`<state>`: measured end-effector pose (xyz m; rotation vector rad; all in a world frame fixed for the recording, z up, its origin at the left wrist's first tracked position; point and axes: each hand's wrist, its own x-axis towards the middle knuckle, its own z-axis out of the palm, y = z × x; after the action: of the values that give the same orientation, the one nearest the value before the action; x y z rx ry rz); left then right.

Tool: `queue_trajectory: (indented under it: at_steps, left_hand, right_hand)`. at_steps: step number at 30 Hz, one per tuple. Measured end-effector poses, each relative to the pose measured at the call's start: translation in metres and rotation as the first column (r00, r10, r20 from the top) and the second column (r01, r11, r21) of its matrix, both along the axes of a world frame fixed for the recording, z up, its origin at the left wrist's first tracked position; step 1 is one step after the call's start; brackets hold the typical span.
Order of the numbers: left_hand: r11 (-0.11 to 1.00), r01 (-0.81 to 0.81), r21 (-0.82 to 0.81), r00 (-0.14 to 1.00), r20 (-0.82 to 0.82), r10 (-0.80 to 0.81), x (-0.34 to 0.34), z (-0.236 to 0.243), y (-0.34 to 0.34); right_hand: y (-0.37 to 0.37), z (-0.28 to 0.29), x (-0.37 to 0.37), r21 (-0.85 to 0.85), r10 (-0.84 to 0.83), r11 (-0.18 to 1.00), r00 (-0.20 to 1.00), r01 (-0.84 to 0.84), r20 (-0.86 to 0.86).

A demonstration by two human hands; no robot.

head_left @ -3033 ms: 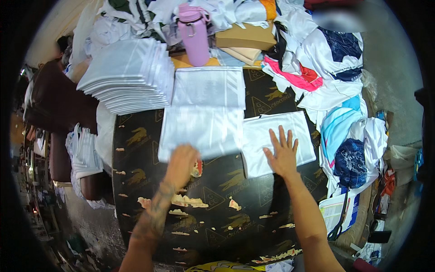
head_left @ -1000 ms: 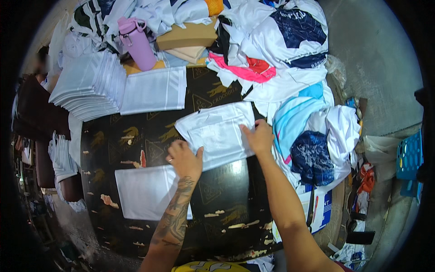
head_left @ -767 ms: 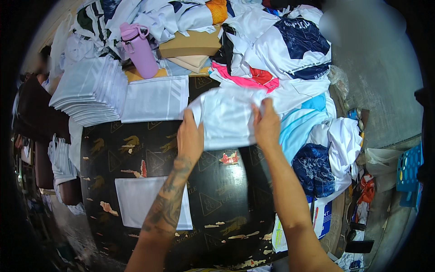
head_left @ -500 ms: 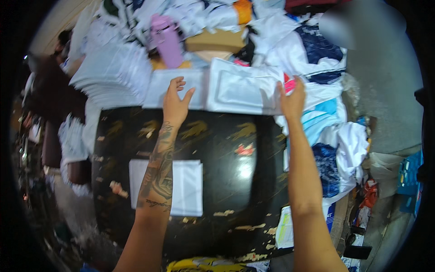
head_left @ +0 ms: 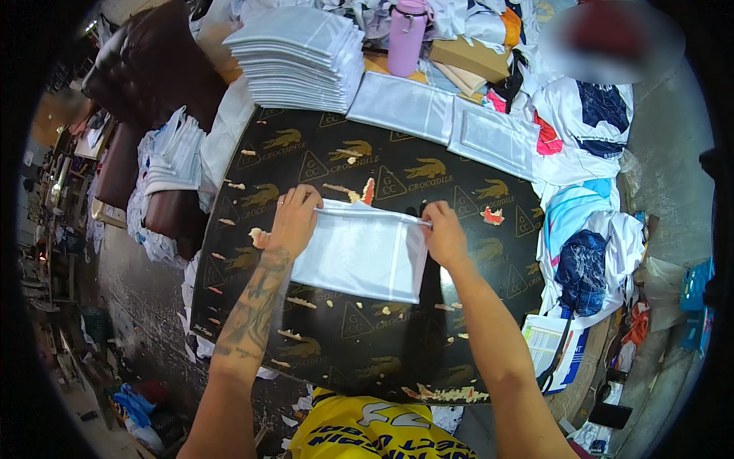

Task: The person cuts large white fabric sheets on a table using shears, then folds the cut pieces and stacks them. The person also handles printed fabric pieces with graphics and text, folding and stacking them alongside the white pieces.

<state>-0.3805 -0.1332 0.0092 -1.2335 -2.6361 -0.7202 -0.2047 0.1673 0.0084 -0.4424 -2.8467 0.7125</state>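
Note:
A folded piece of white shiny fabric [head_left: 353, 256] lies on the dark patterned tabletop [head_left: 382, 348] in front of me. My left hand [head_left: 297, 220] is closed on its far left corner. At the far right corner my right hand [head_left: 445, 233] pinches the same edge between thumb and fingers. That far edge looks slightly lifted and doubled over between my hands; the near part lies flat. Beyond it, along the table's far side, rest a flat white folded piece [head_left: 405, 107] and another white folded piece [head_left: 493, 138] with a smaller rectangle on top.
A tall stack of folded white fabric [head_left: 302, 57] stands at the far left. Behind are a pink bottle [head_left: 407, 38], a cardboard box [head_left: 470, 60] and heaped garments. Scissors [head_left: 558, 352] lie over printed sheets at the right. A brown padded chair [head_left: 153, 69] stands left.
Both hands have come back from the far folded pieces to the white fabric on the near table and gripped its far edge. The view has turned and shifted.

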Motion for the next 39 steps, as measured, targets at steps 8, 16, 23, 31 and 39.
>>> queue_trajectory:
  at_steps: [8, 16, 23, 31, 39]
  left_hand:
    - [0.984, -0.145, 0.100, 0.977, 0.173, 0.126, 0.181, 0.044, -0.134]
    - [0.969, -0.247, -0.002, 0.902, 0.366, 0.231, 0.325, 0.019, -0.203]
    - [0.972, -0.236, -0.020, 0.892, 0.393, 0.225, 0.360, 0.010, -0.218]
    - [0.993, -0.116, -0.024, 0.882, 0.457, 0.114, 0.334, 0.018, -0.210]
    - [0.983, -0.180, 0.028, 0.948, 0.273, 0.166, 0.103, -0.045, -0.095]
  right_hand:
    - [-0.085, 0.082, 0.173, -0.054, 0.029, 0.998, 0.996, -0.024, 0.090]
    - [-0.166, 0.054, 0.291, -0.215, -0.015, 0.976, 0.996, 0.034, 0.091]
    - [-0.178, 0.048, 0.334, -0.288, -0.043, 0.954, 0.991, 0.080, 0.130]
    - [-0.177, 0.034, 0.350, -0.252, -0.023, 0.965, 0.979, 0.074, 0.200]
    - [-0.187, 0.018, 0.356, -0.154, -0.055, 0.984, 0.976, 0.088, 0.210]
